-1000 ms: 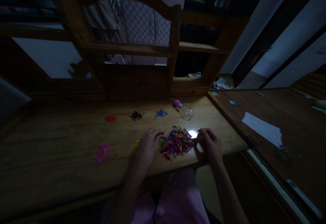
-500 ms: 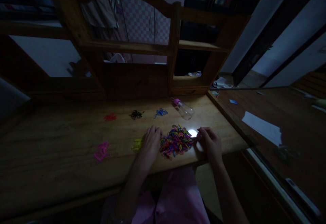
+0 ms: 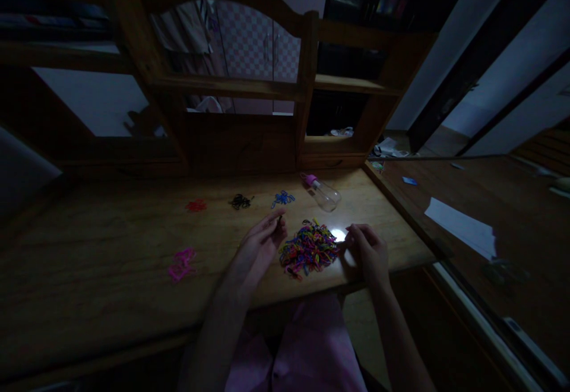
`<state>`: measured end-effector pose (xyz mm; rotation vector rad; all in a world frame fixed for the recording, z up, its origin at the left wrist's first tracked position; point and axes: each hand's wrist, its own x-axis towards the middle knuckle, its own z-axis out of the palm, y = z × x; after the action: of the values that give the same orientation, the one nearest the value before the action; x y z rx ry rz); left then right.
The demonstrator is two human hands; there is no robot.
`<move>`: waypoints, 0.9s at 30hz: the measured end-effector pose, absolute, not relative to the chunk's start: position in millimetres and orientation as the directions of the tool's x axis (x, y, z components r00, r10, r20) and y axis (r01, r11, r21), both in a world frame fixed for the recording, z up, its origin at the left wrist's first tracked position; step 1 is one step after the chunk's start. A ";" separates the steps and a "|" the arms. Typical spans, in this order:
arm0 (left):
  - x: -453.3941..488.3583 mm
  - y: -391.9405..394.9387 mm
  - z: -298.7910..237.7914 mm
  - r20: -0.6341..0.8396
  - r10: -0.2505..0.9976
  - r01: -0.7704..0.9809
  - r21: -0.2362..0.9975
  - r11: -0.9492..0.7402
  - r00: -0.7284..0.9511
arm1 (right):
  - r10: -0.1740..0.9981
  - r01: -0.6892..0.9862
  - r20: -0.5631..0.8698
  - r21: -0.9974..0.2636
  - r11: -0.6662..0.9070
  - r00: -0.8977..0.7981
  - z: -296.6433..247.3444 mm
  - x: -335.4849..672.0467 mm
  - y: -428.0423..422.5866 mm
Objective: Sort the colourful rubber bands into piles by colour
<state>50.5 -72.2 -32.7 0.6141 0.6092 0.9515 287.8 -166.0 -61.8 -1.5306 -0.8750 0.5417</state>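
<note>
A mixed heap of small coloured loops that look like paper clips [image 3: 308,249] lies on the wooden desk between my hands. My left hand [image 3: 259,242] is raised just left of the heap, thumb and fingertips pinched on a small dark clip [image 3: 279,220]. On the heap's right side, my right hand [image 3: 369,248] rests with thumb and index pressed together beside a bright light spot; whatever they hold is too small to tell. Single-colour groups lie apart: red clips [image 3: 196,205], black clips [image 3: 241,201], blue clips [image 3: 282,199] and pink clips [image 3: 181,264]. The yellow group is hidden by my left hand.
A clear bottle with a pink cap [image 3: 324,195] lies on its side behind the heap. The desk's shelf frame [image 3: 231,86] rises at the back. To the right, a lower brown surface holds white paper [image 3: 461,227] and a small blue card [image 3: 409,180].
My left hand has lifted from the desk beside the heap and turned, showing a dark clip at its fingertips. It now covers the yellow group. My right hand has hardly moved.
</note>
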 end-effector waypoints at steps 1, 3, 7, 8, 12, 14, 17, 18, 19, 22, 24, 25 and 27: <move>50.2 -72.3 -30.0 -0.249 0.846 -0.620 0.589 0.518 0.470 | 0.783 0.212 0.143 -0.977 0.014 0.605 -62.1 288.0 -166.1; 49.3 -72.2 -26.0 -0.302 0.805 -0.702 0.395 0.593 0.511 | 0.786 0.211 0.138 -0.977 0.010 0.603 -62.6 288.2 -166.4; 46.1 -71.5 -22.3 -0.327 0.801 -0.759 0.278 0.588 0.501 | 0.791 0.211 0.135 -0.977 0.007 0.596 -62.9 288.2 -167.1; 45.2 -71.6 -22.0 -0.337 0.802 -0.765 0.271 0.585 0.493 | 0.791 0.216 0.138 -0.976 0.007 0.596 -62.7 288.0 -167.1; 41.8 -72.6 -20.6 -0.371 0.818 -0.793 0.267 0.548 0.440 | 0.788 0.248 0.156 -0.969 0.004 0.595 -61.2 287.0 -166.9; 39.5 -70.9 -19.7 -0.363 0.835 -0.806 0.280 0.521 0.413 | 0.787 0.257 0.164 -0.966 0.007 0.594 -61.0 287.1 -166.8; 32.6 -56.7 -18.8 -0.367 0.845 -0.792 0.337 0.510 0.388 | 0.793 0.266 0.168 -0.964 0.008 0.585 -62.6 288.8 -167.0; 29.0 -47.6 -18.8 -0.377 0.850 -0.782 0.370 0.503 0.368 | 0.796 0.266 0.166 -0.964 0.007 0.582 -63.5 289.5 -167.1; 24.7 -36.3 -19.0 -0.387 0.858 -0.768 0.414 0.489 0.338 | 0.798 0.263 0.163 -0.965 0.006 0.580 -64.5 290.2 -167.2; 10.8 3.7 -19.6 -0.426 0.892 -0.669 0.621 0.408 0.148 | 0.804 0.244 0.157 -0.970 0.015 0.574 -67.0 291.3 -167.4; 4.8 26.9 -19.6 -0.430 0.902 -0.570 0.734 0.370 0.032 | 0.805 0.238 0.162 -0.971 0.026 0.570 -67.7 291.1 -167.6; 3.7 35.3 -19.4 -0.420 0.907 -0.534 0.769 0.351 -0.009 | 0.804 0.237 0.166 -0.971 0.032 0.571 -67.7 290.9 -167.7; 5.4 44.7 -19.0 -0.387 0.921 -0.491 0.811 0.318 -0.043 | 0.803 0.239 0.174 -0.970 0.040 0.570 -67.6 290.6 -167.9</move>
<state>5.4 44.7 -19.0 0.5084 1.0890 1.2232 290.6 -167.9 -67.6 -1.5103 -0.9262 0.5443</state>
